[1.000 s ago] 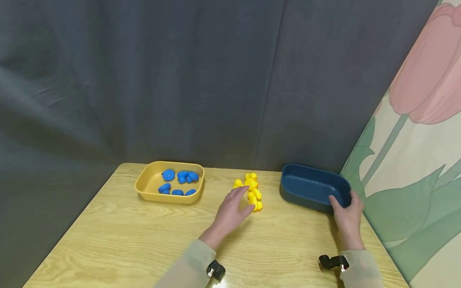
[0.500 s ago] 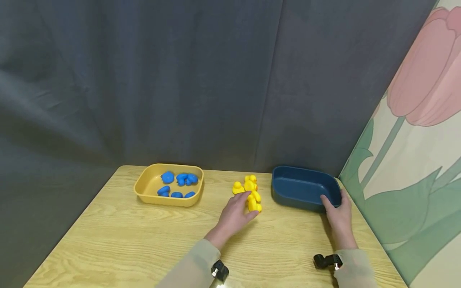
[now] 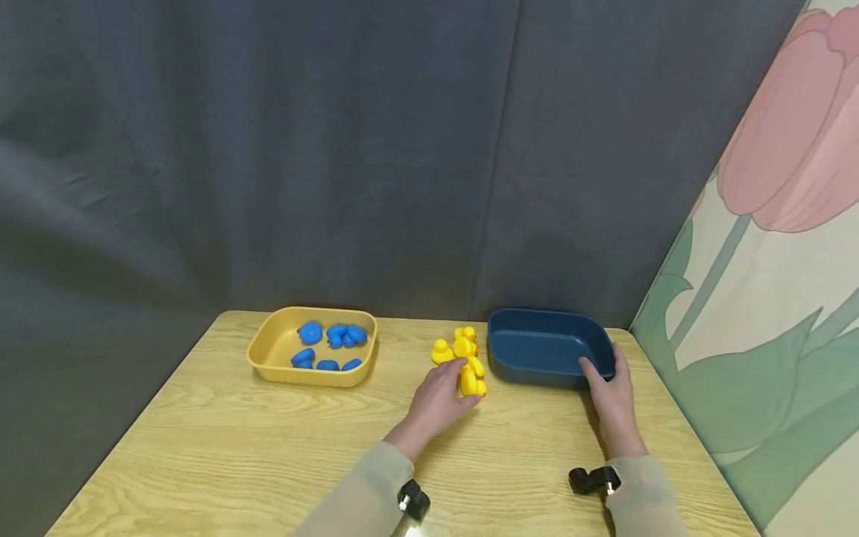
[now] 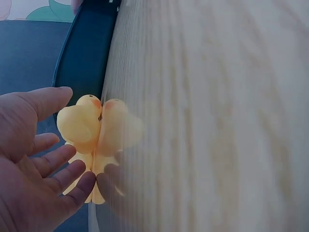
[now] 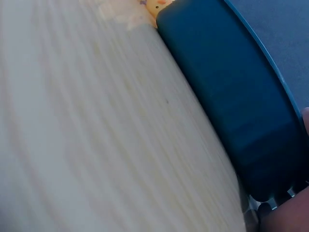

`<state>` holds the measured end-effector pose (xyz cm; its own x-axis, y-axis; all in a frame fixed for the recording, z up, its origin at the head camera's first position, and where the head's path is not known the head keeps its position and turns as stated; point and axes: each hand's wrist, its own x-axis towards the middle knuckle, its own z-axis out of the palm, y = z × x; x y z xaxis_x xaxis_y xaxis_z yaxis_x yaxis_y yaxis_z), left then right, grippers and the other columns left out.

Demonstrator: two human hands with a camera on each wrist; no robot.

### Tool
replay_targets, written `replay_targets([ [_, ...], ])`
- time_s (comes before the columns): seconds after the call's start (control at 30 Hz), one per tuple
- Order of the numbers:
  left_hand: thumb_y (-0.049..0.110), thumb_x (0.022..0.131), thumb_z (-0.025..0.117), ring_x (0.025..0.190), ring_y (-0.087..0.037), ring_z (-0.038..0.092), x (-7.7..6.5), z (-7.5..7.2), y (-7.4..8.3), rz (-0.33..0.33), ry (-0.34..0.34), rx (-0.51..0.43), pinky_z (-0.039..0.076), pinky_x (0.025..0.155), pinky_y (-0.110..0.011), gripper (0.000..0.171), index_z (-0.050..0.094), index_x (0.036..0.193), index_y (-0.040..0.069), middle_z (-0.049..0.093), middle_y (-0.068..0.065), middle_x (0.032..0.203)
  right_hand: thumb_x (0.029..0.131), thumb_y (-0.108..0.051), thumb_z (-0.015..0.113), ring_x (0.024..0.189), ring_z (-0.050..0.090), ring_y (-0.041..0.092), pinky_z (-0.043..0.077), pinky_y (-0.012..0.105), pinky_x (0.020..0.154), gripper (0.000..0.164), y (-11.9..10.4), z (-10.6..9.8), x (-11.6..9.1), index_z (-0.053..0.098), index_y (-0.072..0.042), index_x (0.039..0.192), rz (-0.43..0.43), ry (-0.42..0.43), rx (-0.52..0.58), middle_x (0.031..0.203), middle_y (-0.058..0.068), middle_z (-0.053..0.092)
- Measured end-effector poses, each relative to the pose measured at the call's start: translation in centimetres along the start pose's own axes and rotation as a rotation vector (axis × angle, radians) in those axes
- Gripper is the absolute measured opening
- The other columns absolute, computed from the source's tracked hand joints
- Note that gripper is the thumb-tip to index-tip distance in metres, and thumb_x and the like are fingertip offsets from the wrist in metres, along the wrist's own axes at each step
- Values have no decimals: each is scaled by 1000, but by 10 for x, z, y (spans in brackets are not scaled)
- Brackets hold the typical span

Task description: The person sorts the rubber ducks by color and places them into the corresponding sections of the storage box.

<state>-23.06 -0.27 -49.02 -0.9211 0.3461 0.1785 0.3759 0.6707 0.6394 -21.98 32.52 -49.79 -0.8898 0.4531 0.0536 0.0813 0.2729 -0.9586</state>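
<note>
My left hand (image 3: 439,399) is beside a cluster of yellow rubber ducks (image 3: 464,349) on the table. In the left wrist view the fingers (image 4: 58,159) are spread and nearly straight along a duck (image 4: 79,126); whether they touch it I cannot tell. My right hand (image 3: 611,395) grips the near right corner of a dark blue box (image 3: 537,375), thumb at the front rim and fingers down the right end. No contents show in this box. Its side (image 5: 227,106) fills much of the right wrist view, where only bits of the hand appear.
A yellow box (image 3: 309,375) with several blue rubber ducks (image 3: 310,333) stands on the left of the wooden table (image 3: 268,447). A grey curtain (image 3: 335,149) hangs behind the table. The floral wall (image 3: 758,313) borders its right side.
The dark blue box has slid left along the table with my right hand, closer to the yellow ducks. My left hand has shifted slightly and its fingers have come down closer to the ducks.
</note>
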Motion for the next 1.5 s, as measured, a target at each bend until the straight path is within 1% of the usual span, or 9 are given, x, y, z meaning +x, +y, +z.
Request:
replay_targets([
  [0.1,27,97,88,138,-37,60,0,0,0,-8,-1,10,52,114,-51,70,58,155,3,63,-16,153,112,-38,64,169,0,35,5,56,136,92,1,4,-1,4,-20,180,4,-2,12,185,12,1],
  [0.27,25,96,89,137,-36,60,-1,-1,-1,-18,-7,34,53,114,-49,68,60,153,4,64,-15,151,111,-40,65,170,0,31,6,53,136,93,3,6,-4,6,-23,180,9,2,42,185,7,2],
  [0.43,26,96,89,137,-35,60,2,-1,-6,-31,-16,45,52,115,-49,68,59,154,4,64,-14,151,110,-43,66,170,1,28,6,50,136,94,3,8,-6,6,-24,180,6,2,67,185,5,3],
  [0.63,25,95,89,136,-36,61,5,0,-10,-42,-14,40,52,114,-50,68,60,153,4,65,-14,150,110,-49,64,170,1,28,6,51,136,94,4,9,-7,7,-23,180,-4,20,73,185,5,3],
  [0.93,23,95,89,131,-34,62,5,1,-11,-5,10,47,54,110,-48,54,68,143,6,68,-11,144,111,-47,63,170,3,27,7,48,136,91,8,9,-4,9,-21,180,-16,34,93,185,6,6],
  [1.1,23,94,90,127,-34,62,4,2,-11,-2,19,49,55,107,-46,52,70,140,7,69,-11,141,112,-47,63,170,3,27,6,48,136,91,8,9,-4,9,-21,180,-17,33,90,185,6,5],
  [1.23,22,94,90,122,-34,61,2,-1,-10,-9,31,30,55,104,-46,51,71,139,6,69,-12,137,112,-47,63,170,3,28,6,47,136,91,8,9,-4,10,-19,180,-25,37,81,185,7,6],
  [1.43,20,95,88,116,-31,61,-2,-9,-7,-23,55,-26,56,98,-45,49,71,138,6,69,-12,132,112,-46,63,170,4,27,7,46,136,90,8,8,-5,10,-20,180,-30,33,79,185,7,6],
  [1.5,19,95,87,116,-30,61,-3,-13,-7,-23,63,-43,56,98,-46,48,70,138,5,69,-12,132,112,-46,63,170,3,27,7,46,136,90,8,7,-5,9,-20,180,-31,25,82,185,7,5],
])
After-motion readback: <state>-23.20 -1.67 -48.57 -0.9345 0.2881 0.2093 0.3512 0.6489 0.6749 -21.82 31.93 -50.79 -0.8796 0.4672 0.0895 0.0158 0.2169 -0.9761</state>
